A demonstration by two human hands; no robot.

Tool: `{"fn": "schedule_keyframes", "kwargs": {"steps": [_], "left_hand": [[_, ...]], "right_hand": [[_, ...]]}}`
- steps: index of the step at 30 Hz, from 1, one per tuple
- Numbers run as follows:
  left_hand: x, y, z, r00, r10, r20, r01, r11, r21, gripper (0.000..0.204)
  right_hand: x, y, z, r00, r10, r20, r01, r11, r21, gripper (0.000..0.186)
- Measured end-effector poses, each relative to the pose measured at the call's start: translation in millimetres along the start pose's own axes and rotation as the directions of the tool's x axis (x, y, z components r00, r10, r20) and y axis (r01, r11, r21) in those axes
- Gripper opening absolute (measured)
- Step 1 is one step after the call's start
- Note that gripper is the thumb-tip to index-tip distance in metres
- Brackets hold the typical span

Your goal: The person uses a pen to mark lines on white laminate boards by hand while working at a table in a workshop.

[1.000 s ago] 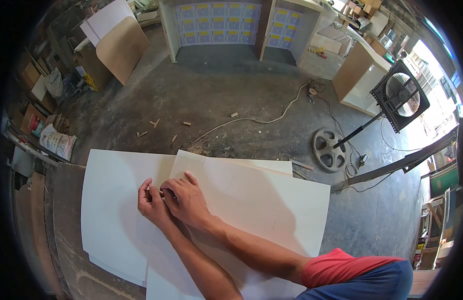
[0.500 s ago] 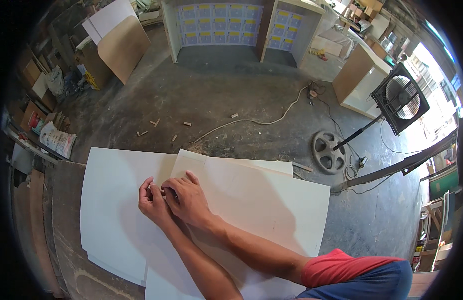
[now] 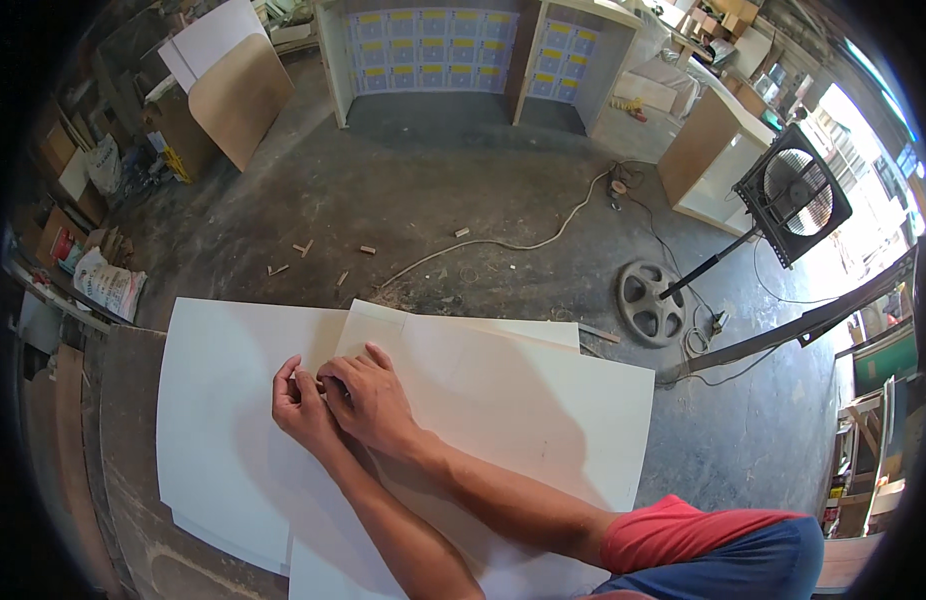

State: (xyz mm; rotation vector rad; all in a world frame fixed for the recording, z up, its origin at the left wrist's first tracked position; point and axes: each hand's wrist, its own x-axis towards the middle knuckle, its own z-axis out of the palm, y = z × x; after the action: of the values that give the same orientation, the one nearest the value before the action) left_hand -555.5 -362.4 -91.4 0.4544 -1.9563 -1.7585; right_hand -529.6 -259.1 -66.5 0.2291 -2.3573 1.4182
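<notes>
My left hand (image 3: pixel 305 408) and my right hand (image 3: pixel 371 400) are close together above white sheets. The fingers of the left are curled, thumb and fingertips drawn toward the right hand. Bent inward, the right hand's fingers meet the left's near its thumb; whatever may be between them is too small or hidden to make out. Under my right hand and forearm lies one large white sheet (image 3: pixel 523 400), its upper left corner overlapping another white sheet (image 3: pixel 218 400) on the left. Both sheets rest on a worn brown surface (image 3: pixel 133 430).
A pedestal fan (image 3: pixel 798 190) on a round wheel-like base stands at the right. A pale cable (image 3: pixel 503 243) winds across the dark floor among several small wood offcuts (image 3: pixel 367 250). Open cabinets (image 3: pixel 428 90) stand at the back; boards (image 3: pixel 241 100) lean at the back left.
The whole view has shifted slightly, moving the scene a little to the left. Both hands keep nearly the same pose over the sheets.
</notes>
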Motion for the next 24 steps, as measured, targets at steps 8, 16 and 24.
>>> {"fn": "schedule_keyframes", "kwargs": {"steps": [8, 16, 24], "left_hand": [[-2.0, 4.0, 1.6, 1.000, -0.007, 0.011, 0.007, 1.000, -0.027, 0.019], [-0.9, 3.6, 1.1, 1.000, -0.005, 0.012, 0.005, 1.000, -0.024, 0.019], [-0.6, 4.5, 0.3, 0.999, -0.040, 0.019, 0.040, 0.999, -0.014, 0.019]], "right_hand": [[-0.6, -0.8, -2.5, 0.999, 0.025, 0.025, -0.025, 1.000, 0.009, 0.008], [-0.9, -1.2, -2.3, 1.000, -0.001, 0.011, 0.001, 1.000, 0.001, 0.008], [-1.1, -0.7, -1.3, 1.000, 0.022, 0.017, -0.022, 1.000, -0.007, 0.008]]}}
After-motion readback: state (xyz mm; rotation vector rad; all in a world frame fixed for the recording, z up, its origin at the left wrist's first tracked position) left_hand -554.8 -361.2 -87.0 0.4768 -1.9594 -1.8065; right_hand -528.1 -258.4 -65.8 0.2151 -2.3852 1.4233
